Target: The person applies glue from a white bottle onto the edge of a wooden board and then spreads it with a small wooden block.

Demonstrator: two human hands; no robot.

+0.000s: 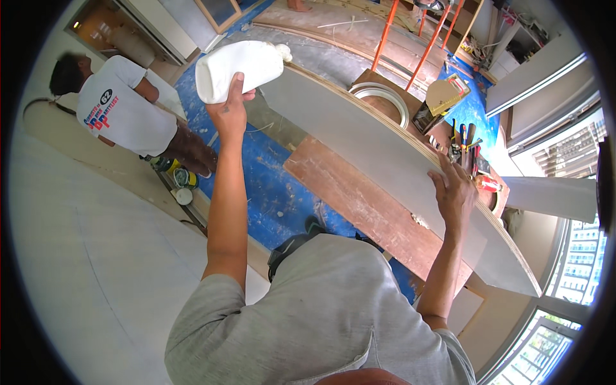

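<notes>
My left hand [230,112] is closed around a white plastic bottle [240,64], lying tilted on its side. The bottle's narrow tip points right, at the far end of a long board [359,131] with a pale grey face and a bare layered-wood edge. That board stands on its edge across the view. My right hand [457,192] grips its top edge farther along, with the thumb on the near face and the fingers over the edge. Some whitish stuff shows around the bottle's tip; whether it touches the wood I cannot tell.
A reddish-brown plank [359,199] lies below the board over blue floor sheeting [256,186]. Behind stand a coil of edging strip [385,96], hand tools [465,144], a red-labelled bottle [487,183] and an orange ladder [385,35]. Another person [128,106] stands at left near tubs [186,178].
</notes>
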